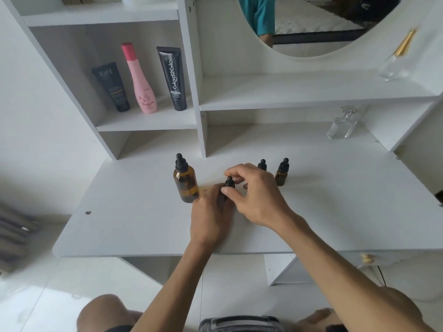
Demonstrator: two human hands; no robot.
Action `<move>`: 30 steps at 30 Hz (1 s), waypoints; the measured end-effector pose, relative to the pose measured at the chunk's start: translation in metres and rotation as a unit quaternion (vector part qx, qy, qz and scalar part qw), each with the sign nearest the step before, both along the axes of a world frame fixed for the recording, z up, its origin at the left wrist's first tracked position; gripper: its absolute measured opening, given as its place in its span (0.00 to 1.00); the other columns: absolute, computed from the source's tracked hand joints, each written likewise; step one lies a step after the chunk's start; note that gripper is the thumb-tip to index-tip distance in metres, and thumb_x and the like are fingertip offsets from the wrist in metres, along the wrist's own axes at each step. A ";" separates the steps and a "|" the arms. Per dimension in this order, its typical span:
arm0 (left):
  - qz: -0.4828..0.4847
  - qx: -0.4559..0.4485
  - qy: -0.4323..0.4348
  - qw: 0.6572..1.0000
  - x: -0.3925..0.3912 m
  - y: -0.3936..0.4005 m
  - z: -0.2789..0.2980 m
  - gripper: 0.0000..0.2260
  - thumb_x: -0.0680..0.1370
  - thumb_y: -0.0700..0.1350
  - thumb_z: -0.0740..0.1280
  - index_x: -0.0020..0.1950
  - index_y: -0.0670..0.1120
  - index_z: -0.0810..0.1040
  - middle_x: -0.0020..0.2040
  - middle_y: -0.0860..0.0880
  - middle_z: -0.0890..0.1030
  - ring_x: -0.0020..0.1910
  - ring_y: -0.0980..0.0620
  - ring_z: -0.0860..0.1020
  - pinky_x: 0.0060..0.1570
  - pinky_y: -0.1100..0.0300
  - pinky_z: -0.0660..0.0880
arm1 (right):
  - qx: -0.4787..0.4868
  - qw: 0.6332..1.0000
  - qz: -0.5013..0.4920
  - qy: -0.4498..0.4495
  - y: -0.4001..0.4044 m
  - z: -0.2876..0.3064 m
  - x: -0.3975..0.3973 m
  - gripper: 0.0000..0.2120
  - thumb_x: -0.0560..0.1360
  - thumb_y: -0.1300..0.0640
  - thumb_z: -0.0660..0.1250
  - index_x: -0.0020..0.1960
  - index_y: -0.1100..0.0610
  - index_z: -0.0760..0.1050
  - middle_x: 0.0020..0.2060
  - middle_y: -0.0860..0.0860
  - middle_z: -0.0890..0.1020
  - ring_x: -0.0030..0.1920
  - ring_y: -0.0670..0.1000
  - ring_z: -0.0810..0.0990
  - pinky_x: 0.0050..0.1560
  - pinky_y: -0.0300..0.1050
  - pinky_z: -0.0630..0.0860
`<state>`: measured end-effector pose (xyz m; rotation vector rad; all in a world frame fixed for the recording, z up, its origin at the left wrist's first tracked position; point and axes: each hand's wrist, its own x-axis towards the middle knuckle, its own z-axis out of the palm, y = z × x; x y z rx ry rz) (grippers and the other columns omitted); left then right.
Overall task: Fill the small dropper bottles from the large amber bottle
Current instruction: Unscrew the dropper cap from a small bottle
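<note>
White desk: at centre frame the left hand grips a small dropper bottle while the right hand pinches its cap. Filling seems barely begun; large amber bottle remains capped, two more small bottles wait

Count: 1 large amber bottle; 3 small dropper bottles; 2 black tubes; 1 pink bottle; 2 clear glass bottles; 2 hands

Single head-worn wide-angle view, looking forward and steeply down from above the white desk. Both forearms enter from the bottom edge; shelves and a mirror fill the top. Hands sit close, mid-frame.
</note>
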<state>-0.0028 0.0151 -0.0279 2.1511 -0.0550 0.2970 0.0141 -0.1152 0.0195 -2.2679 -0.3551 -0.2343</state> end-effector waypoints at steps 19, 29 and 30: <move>0.020 0.007 -0.013 1.000 -0.002 -0.002 -0.001 0.08 0.79 0.46 0.73 0.56 0.46 0.82 0.47 0.51 0.84 0.48 0.50 0.80 0.50 0.55 0.76 | 0.132 0.975 -0.105 -0.145 -0.024 0.015 -0.007 0.05 0.74 0.61 0.74 0.50 0.58 0.80 0.41 0.48 0.84 0.40 0.45 0.82 0.43 0.35 0.77; 0.030 0.007 -0.027 0.999 -0.002 -0.003 -0.002 0.11 0.78 0.46 0.74 0.58 0.45 0.82 0.49 0.53 0.84 0.49 0.53 0.80 0.50 0.64 0.73 | 0.078 0.984 -0.129 -0.093 -0.036 -0.053 -0.011 0.08 0.71 0.68 0.74 0.48 0.60 0.80 0.43 0.52 0.84 0.38 0.46 0.81 0.44 0.22 0.71; 0.032 0.009 -0.028 0.999 -0.002 -0.003 -0.002 0.11 0.78 0.46 0.74 0.58 0.45 0.82 0.49 0.53 0.84 0.49 0.54 0.79 0.50 0.64 0.73 | 0.068 0.986 -0.122 -0.089 -0.036 -0.055 -0.010 0.08 0.71 0.68 0.73 0.49 0.60 0.79 0.44 0.52 0.84 0.38 0.44 0.80 0.44 0.22 0.70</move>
